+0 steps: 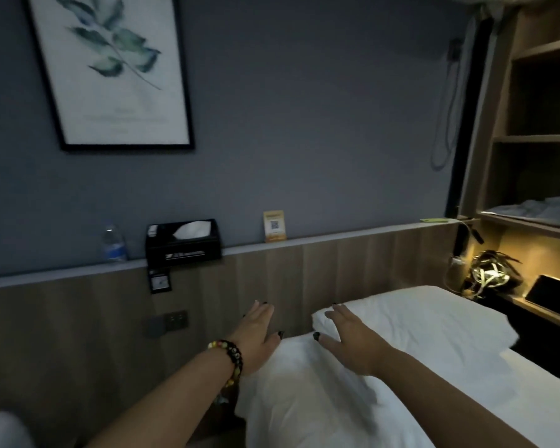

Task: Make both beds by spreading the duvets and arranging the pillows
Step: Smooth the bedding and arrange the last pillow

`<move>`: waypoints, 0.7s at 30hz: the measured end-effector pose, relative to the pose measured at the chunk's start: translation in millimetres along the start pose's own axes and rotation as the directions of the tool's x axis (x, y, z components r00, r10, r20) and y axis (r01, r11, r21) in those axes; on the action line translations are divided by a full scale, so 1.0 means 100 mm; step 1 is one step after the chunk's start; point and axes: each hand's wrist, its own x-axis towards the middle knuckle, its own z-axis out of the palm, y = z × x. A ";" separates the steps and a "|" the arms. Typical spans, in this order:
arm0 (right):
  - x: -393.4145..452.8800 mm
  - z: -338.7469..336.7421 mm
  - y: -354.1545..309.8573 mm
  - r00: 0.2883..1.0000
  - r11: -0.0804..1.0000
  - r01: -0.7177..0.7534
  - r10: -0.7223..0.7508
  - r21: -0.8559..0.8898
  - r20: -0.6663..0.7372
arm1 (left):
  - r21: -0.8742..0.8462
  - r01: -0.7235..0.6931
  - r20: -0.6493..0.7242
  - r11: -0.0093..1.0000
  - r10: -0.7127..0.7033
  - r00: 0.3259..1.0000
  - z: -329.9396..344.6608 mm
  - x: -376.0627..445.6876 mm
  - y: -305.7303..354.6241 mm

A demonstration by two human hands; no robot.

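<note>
Two hands reach flat-fingered, holding nothing: left hand (256, 337) beside the duvet (304, 399) edge, right hand (353, 337) over the pillow (417, 318) at the bed's head; best press palms outward, smoothing creases toward the headboard (337, 263).

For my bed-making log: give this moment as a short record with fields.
bed: white duvet spread, pillow at the headboard end
left hand: open, fingers straight, at the duvet's left edge
right hand: open, over the pillow's near corner; contact unclear
ledge: water bottle, black tissue box, small yellow sign
wall: framed leaf picture
</note>
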 end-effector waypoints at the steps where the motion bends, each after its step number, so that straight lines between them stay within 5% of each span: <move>1: -0.04 0.08 -0.19 0.999 1.000 0.031 -0.031 -0.002 0.017 | -0.007 0.030 -0.009 1.000 -0.030 1.000 -0.05 -0.21 -0.11; 11: -0.96 1.29 -2.15 0.942 0.959 0.275 -0.283 0.069 0.180 | -0.026 0.270 -0.096 0.962 -0.271 0.958 -0.33 -2.93 -1.37; 21: -1.84 2.38 -4.16 0.769 0.854 0.504 -0.510 0.126 0.385 | -0.166 0.540 -0.166 0.825 -0.564 0.809 -0.43 -5.33 -2.21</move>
